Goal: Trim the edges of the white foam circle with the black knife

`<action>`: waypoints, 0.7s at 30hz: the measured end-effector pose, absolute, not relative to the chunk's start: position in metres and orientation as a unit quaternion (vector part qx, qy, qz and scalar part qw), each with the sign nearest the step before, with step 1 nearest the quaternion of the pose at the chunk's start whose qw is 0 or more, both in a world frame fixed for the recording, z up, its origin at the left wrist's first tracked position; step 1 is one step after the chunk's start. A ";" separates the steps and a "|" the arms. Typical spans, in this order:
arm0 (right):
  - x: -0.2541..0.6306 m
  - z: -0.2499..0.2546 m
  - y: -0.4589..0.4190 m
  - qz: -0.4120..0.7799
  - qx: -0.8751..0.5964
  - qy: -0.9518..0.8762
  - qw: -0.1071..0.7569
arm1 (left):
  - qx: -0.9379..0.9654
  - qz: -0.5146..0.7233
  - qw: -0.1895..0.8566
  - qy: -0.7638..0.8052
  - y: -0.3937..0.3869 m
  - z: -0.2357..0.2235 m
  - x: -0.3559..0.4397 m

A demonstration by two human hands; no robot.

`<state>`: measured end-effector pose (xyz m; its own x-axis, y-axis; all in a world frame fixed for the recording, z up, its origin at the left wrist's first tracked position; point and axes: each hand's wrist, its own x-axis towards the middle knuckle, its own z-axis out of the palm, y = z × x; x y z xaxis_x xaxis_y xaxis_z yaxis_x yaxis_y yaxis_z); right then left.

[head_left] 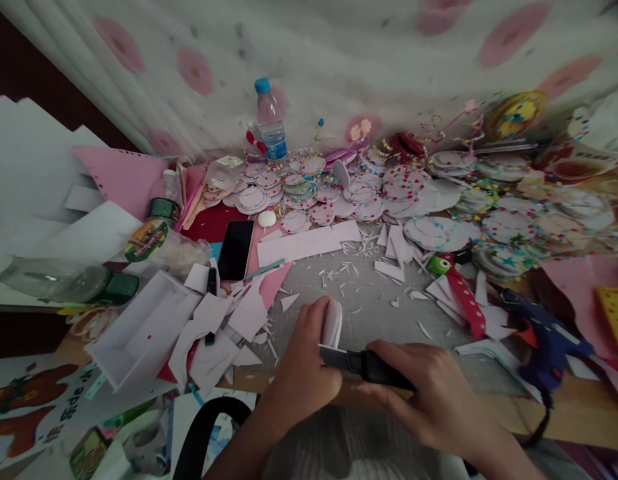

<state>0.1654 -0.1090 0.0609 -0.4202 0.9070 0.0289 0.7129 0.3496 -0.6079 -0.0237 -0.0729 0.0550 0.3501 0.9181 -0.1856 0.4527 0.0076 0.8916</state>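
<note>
My left hand (305, 363) is closed on a small stack of white foam discs (333, 323), held on edge above the front of the cutting mat (369, 313). In my right hand (429, 383) is a black utility knife (383, 371), its handle gripped between thumb and fingers. The knife's blade (333, 349) points left and meets the lower edge of the stack, close to my left fingers. Part of the blade is hidden by the left hand. White slivers and offcuts (349, 270) lie on the mat beyond both hands.
Decorated white discs (361, 190) crowd the back of the table. A blue glue gun (549, 340) lies at right, a water bottle (271, 123) stands behind. A phone (236, 250), white paper scraps (209, 347) and an open white box (143, 327) are on the left.
</note>
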 end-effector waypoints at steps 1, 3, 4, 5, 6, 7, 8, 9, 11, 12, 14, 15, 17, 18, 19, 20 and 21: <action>0.166 0.061 -0.109 0.264 -0.506 -0.801 0.183 | 0.662 0.237 0.485 0.520 -0.073 0.055 -0.024; 0.166 0.061 -0.109 0.266 -0.507 -0.800 0.178 | 0.661 0.234 0.479 0.529 -0.072 0.055 -0.023; 0.166 0.060 -0.109 0.269 -0.507 -0.800 0.175 | 0.661 0.235 0.474 0.533 -0.072 0.055 -0.023; 0.166 0.060 -0.108 0.273 -0.507 -0.799 0.172 | 0.661 0.237 0.467 0.538 -0.072 0.055 -0.023; 0.166 0.060 -0.108 0.278 -0.507 -0.798 0.171 | 0.661 0.241 0.460 0.541 -0.072 0.055 -0.022; 0.166 0.060 -0.107 0.283 -0.507 -0.796 0.169 | 0.662 0.244 0.454 0.544 -0.072 0.055 -0.022; 0.167 0.059 -0.107 0.287 -0.507 -0.795 0.168 | 0.664 0.246 0.448 0.546 -0.072 0.055 -0.022; 0.167 0.059 -0.107 0.292 -0.506 -0.794 0.167 | 0.664 0.248 0.445 0.547 -0.072 0.054 -0.022; 0.167 0.059 -0.107 0.298 -0.504 -0.793 0.167 | 0.667 0.251 0.439 0.548 -0.071 0.054 -0.022; 0.167 0.059 -0.107 0.299 -0.504 -0.793 0.168 | 0.668 0.253 0.436 0.548 -0.071 0.054 -0.023; 0.166 0.059 -0.107 0.297 -0.503 -0.793 0.173 | 0.669 0.256 0.433 0.548 -0.071 0.054 -0.023; 0.166 0.059 -0.107 0.293 -0.504 -0.793 0.178 | 0.669 0.256 0.431 0.549 -0.071 0.054 -0.023; 0.165 0.059 -0.106 0.283 -0.506 -0.793 0.189 | 0.666 0.254 0.430 0.554 -0.071 0.055 -0.022; 0.165 0.059 -0.106 0.277 -0.507 -0.793 0.192 | 0.666 0.254 0.429 0.555 -0.070 0.055 -0.022; 0.165 0.058 -0.106 0.274 -0.509 -0.793 0.193 | 0.666 0.256 0.427 0.556 -0.070 0.055 -0.022; 0.165 0.058 -0.106 0.272 -0.511 -0.792 0.194 | 0.667 0.258 0.424 0.556 -0.070 0.055 -0.022; 0.165 0.057 -0.106 0.270 -0.512 -0.792 0.193 | 0.667 0.260 0.422 0.556 -0.071 0.055 -0.021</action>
<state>0.1654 -0.1062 0.0573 -0.4003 0.9159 0.0296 0.7072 0.3293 -0.6257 -0.0214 -0.0707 0.0546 0.2463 0.9614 -0.1230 0.5235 -0.0251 0.8517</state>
